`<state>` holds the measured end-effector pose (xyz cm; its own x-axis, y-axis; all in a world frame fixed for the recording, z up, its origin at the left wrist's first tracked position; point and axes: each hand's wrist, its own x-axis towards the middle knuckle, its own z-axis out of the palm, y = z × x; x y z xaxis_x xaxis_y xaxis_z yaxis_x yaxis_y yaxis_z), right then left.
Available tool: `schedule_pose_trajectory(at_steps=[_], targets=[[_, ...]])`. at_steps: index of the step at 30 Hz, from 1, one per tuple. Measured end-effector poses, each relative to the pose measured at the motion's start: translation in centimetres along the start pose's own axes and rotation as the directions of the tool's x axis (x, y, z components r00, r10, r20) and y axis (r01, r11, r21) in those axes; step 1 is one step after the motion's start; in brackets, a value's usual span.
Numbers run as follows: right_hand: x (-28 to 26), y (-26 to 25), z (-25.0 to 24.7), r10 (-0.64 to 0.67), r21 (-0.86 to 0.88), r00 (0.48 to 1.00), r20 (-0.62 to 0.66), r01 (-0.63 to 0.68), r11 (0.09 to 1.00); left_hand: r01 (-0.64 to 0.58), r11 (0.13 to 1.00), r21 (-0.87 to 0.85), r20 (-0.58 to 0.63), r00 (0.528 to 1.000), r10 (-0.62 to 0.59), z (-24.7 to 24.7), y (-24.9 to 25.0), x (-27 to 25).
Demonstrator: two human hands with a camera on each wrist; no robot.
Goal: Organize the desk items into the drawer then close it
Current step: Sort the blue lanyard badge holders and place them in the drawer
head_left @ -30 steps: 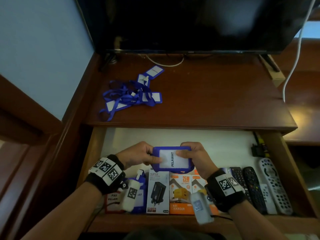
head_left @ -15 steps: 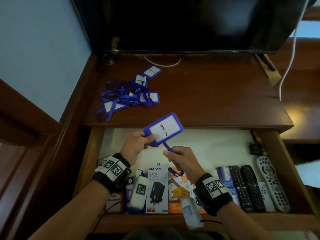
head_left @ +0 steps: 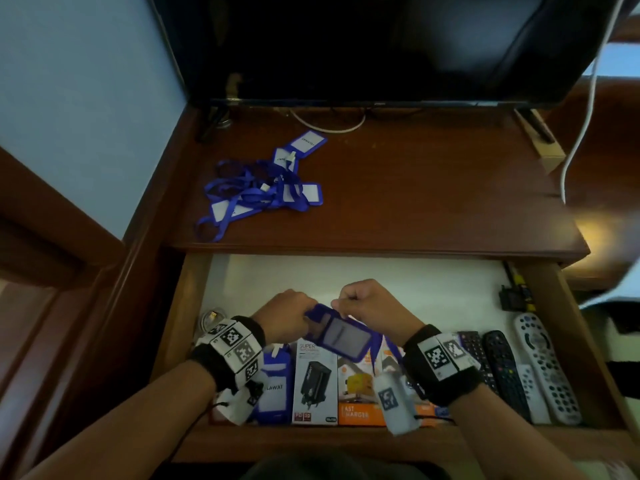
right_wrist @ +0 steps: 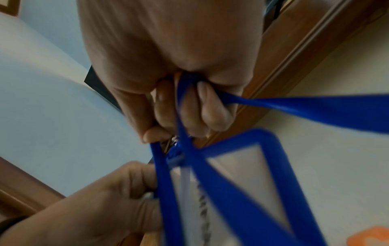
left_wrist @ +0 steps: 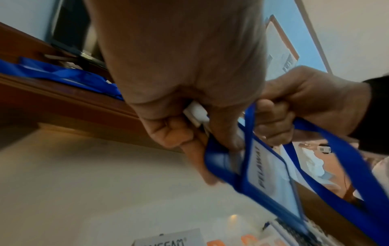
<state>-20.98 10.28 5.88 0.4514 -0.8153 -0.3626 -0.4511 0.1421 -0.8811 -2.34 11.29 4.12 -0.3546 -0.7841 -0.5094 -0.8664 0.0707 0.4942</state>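
Note:
A blue badge holder [head_left: 341, 332] with a white card marked PELAWAT [left_wrist: 267, 171] hangs over the open drawer [head_left: 346, 282]. My left hand [head_left: 285, 315] pinches its top end and white clip [left_wrist: 195, 114]. My right hand [head_left: 367, 304] grips the blue lanyard strap [right_wrist: 305, 108], which loops round the holder [right_wrist: 242, 183]. A tangle of more blue lanyards and badges [head_left: 263, 185] lies on the desk top [head_left: 433, 195] at the back left.
The drawer's front row holds a badge [head_left: 275, 389], charger boxes [head_left: 315, 382] and several remotes [head_left: 519, 368]. A TV [head_left: 363, 46] stands at the desk's back, a white cable [head_left: 585, 109] hangs on the right, and a wall [head_left: 86, 98] borders the left.
The badge holder came down from above the drawer's back edge to just over the charger boxes and tipped flat. Both hands drew together at its top, and the right hand took up the strap.

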Motion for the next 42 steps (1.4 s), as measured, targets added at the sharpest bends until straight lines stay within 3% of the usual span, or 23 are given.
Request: schedule_pose_trajectory(at_steps=[4, 9, 12, 16, 18, 21, 26, 28, 29, 31, 37, 40, 42], targets=[[-0.1, -0.3, -1.3, 0.066, -0.066, 0.994, 0.089, -0.060, 0.996, -0.012, 0.991, -0.133, 0.180, 0.983, 0.036, -1.2, 0.0, -0.5], [-0.3, 0.3, -1.4, 0.099, 0.056, 0.990, 0.101, -0.105, 0.993, 0.010, 0.900, -0.437, 0.231, 0.968, 0.102, -1.0, -0.9, -0.8], [0.0, 1.8, -0.7, 0.133, 0.204, 0.986, 0.100, -0.151, 0.967, -0.008, 0.742, -0.671, 0.136, 0.982, 0.134, -0.3, -1.9, -0.9], [0.2, 3.1, 0.7, 0.177, 0.404, 0.979, 0.105, -0.204, 0.892, -0.078, 0.445, -0.892, -0.033, 0.994, 0.109, 0.5, -2.2, -0.9], [0.2, 3.1, 1.3, 0.207, 0.445, 0.974, 0.092, -0.226, 0.866, -0.129, 0.329, -0.935, -0.117, 0.992, 0.056, 0.8, -1.8, -0.8], [0.1, 2.3, 2.3, 0.202, 0.440, 0.974, 0.099, -0.225, 0.869, -0.189, 0.247, -0.950, -0.228, 0.964, -0.139, 1.0, -0.4, -0.5], [0.8, 1.9, 3.5, 0.222, 0.364, 0.974, 0.050, -0.225, 0.904, -0.090, 0.122, -0.988, -0.142, 0.836, -0.530, 1.4, -0.5, 1.0], [0.9, 1.8, 3.8, 0.222, 0.296, 0.974, 0.052, -0.227, 0.928, -0.040, 0.181, -0.983, -0.145, 0.780, -0.609, 1.7, -0.7, 1.6], [0.9, 1.5, 4.0, 0.221, 0.263, 0.974, 0.055, -0.227, 0.938, -0.029, 0.252, -0.967, -0.185, 0.762, -0.620, 1.8, -0.7, 1.6], [0.9, 1.0, 4.1, 0.207, 0.188, 0.976, 0.071, -0.217, 0.958, -0.002, 0.394, -0.919, -0.257, 0.759, -0.598, 2.1, -0.9, 1.5], [0.4, -0.2, 3.5, 0.186, 0.075, 0.966, 0.181, -0.202, 0.976, 0.182, 0.737, -0.651, -0.277, 0.847, -0.454, 4.3, -2.5, 0.8], [0.5, -0.3, 3.0, 0.147, 0.031, 0.962, 0.232, -0.158, 0.987, 0.189, 0.855, -0.483, -0.162, 0.940, -0.299, 4.2, -2.4, 0.3], [0.8, -0.3, 2.6, 0.107, -0.009, 0.963, 0.248, -0.108, 0.994, 0.168, 0.911, -0.376, -0.093, 0.972, -0.217, 3.8, -2.1, 0.3]])
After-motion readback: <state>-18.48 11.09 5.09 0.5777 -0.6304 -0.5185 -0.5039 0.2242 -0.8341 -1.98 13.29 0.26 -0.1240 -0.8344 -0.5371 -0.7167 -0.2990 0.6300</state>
